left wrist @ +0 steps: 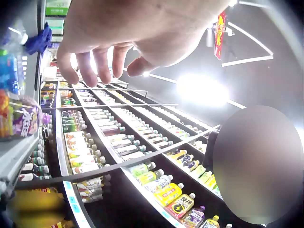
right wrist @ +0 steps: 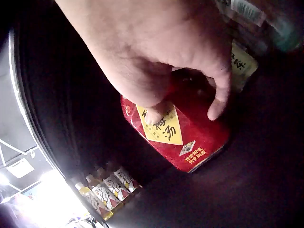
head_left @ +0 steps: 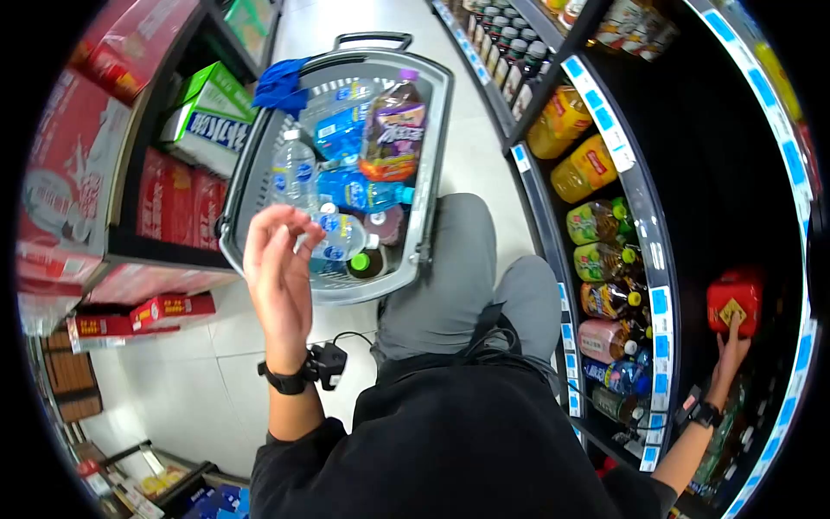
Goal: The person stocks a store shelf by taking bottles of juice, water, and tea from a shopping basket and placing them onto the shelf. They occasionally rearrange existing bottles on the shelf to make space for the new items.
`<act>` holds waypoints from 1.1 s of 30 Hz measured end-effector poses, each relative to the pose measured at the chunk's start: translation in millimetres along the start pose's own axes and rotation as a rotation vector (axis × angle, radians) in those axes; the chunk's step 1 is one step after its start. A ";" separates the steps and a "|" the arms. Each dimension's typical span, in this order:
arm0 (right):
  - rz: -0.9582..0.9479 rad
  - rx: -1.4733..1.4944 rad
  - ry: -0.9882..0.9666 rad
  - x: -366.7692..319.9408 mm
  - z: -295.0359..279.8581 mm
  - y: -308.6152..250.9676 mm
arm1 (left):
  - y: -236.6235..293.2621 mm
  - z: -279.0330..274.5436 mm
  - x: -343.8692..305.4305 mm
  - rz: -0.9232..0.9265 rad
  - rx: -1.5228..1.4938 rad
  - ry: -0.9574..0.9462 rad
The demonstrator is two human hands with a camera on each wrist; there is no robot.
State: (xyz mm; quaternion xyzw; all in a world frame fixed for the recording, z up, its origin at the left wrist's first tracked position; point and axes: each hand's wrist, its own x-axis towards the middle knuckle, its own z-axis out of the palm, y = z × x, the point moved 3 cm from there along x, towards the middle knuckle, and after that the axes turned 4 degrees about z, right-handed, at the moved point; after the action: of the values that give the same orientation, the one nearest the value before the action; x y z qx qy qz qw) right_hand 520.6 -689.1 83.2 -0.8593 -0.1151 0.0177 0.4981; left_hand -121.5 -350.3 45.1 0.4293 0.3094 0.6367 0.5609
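In the head view, the right hand (head_left: 731, 350) reaches into a dark shelf at the right and grips a red package (head_left: 735, 298) with a yellow diamond label. The right wrist view shows the right hand (right wrist: 161, 52) with thumb and fingers round the red package (right wrist: 190, 123). The left hand (head_left: 281, 268) is raised over the near left edge of a grey basket (head_left: 437, 156), fingers loosely bent, holding nothing. Bottles lie in the basket, among them a purple-capped dark one (head_left: 393, 130) and a clear one (head_left: 296, 169). In the left wrist view the left hand (left wrist: 128, 38) hangs relaxed.
Shelves with juice and tea bottles (head_left: 584, 169) run along the right. Red cartons (head_left: 73, 164) and a green-and-white box (head_left: 207, 130) stand at the left. A blue cloth (head_left: 281, 86) hangs on the basket's far left corner. Several bottles (right wrist: 111, 190) stand deeper in the dark shelf.
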 end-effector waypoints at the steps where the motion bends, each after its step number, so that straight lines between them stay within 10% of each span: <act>1: 0.009 0.022 0.015 -1.9 0.1 0.4 | 7.1 -5.2 6.6 -0.001 0.029 0.004; 10: -0.138 -0.211 -0.039 -58.1 -6.0 21.7 | 9.9 13.2 78.2 -0.268 0.355 -0.255; 18: -0.451 -0.369 0.031 -148.6 56.1 -3.8 | -147.4 -1.2 179.0 -0.208 1.117 -0.397; 33: -0.781 -0.640 0.241 -163.7 73.6 -24.2 | -164.7 38.2 168.1 -0.346 0.788 -0.414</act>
State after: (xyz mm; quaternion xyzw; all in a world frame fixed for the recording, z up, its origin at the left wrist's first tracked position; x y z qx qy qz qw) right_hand 346.3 -650.1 53.2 -0.8576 -0.3686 -0.3044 0.1896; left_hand -13.8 -159.4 -48.7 0.6691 0.4760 0.2694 0.5032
